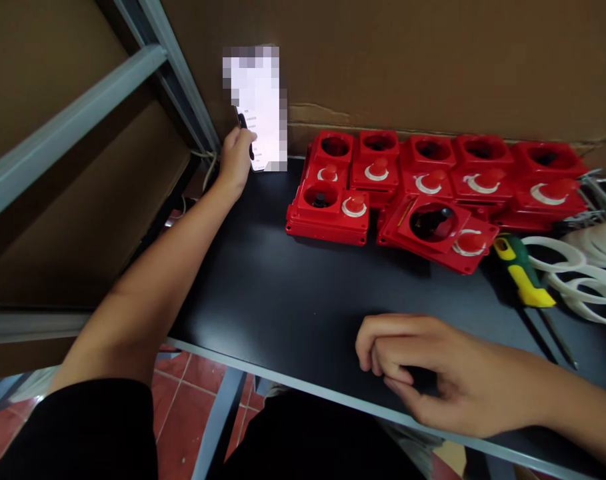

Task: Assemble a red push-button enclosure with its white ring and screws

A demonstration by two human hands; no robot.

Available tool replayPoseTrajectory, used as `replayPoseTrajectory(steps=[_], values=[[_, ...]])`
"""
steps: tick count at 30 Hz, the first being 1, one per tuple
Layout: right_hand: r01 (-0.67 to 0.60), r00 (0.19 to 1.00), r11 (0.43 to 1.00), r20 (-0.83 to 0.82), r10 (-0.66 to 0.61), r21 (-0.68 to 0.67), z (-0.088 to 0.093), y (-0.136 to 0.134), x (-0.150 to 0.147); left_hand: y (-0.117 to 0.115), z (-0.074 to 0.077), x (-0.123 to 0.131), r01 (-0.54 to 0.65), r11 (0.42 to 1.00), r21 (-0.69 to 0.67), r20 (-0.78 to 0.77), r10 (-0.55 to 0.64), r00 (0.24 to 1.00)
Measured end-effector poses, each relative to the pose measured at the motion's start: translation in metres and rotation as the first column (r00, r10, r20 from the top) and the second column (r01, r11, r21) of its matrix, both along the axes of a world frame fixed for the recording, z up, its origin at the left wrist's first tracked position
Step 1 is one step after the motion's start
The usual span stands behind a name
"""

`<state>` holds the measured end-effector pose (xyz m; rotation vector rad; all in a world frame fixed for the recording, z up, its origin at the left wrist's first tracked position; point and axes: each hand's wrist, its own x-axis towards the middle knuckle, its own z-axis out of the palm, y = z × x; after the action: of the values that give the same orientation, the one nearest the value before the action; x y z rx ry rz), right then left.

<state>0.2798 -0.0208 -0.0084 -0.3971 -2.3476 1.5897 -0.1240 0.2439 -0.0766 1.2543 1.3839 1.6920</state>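
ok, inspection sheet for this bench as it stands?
surface: black table, matte, pale front edge.
job's things: phone upright against the back wall; red switch housings in a row at the back, two nearer the front.
clutter: yellow-green screwdriver; white rings at right.
hands: left hand grips the phone's lower corner; right hand rests curled on the table, nothing seen in it.
cables: thin pale cord at the frame post.
surroundings: cardboard wall, metal frame, red tiled floor.
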Motion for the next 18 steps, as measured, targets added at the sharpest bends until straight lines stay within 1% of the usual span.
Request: replayPoseTrajectory(steps=[3, 7, 14, 18], values=[[0.001, 1.000, 1.000, 0.003, -0.001, 0.013, 0.002, 0.001, -0.001, 0.002, 0.001, 0.001, 0.061, 0.997, -0.053, -0.012, -0.062, 0.998], [-0.002, 1.000, 1.000, 0.020, 0.001, 0.027, 0.002, 0.000, 0.000, 0.002, 0.004, 0.003, 0.078, 0.995, -0.067, -0.027, -0.080, 0.996], [0.010, 1.000, 0.998, -0.001, -0.010, 0.057, 0.000, 0.000, -0.001, -0.009, 0.012, 0.006, 0.112, 0.993, -0.042, -0.076, -0.115, 0.990], [0.005, 1.000, 0.999, 0.006, -0.006, 0.052, 0.000, 0.000, 0.000, -0.010, 0.013, 0.006, 0.138, 0.990, -0.004, -0.051, -0.138, 0.989]])
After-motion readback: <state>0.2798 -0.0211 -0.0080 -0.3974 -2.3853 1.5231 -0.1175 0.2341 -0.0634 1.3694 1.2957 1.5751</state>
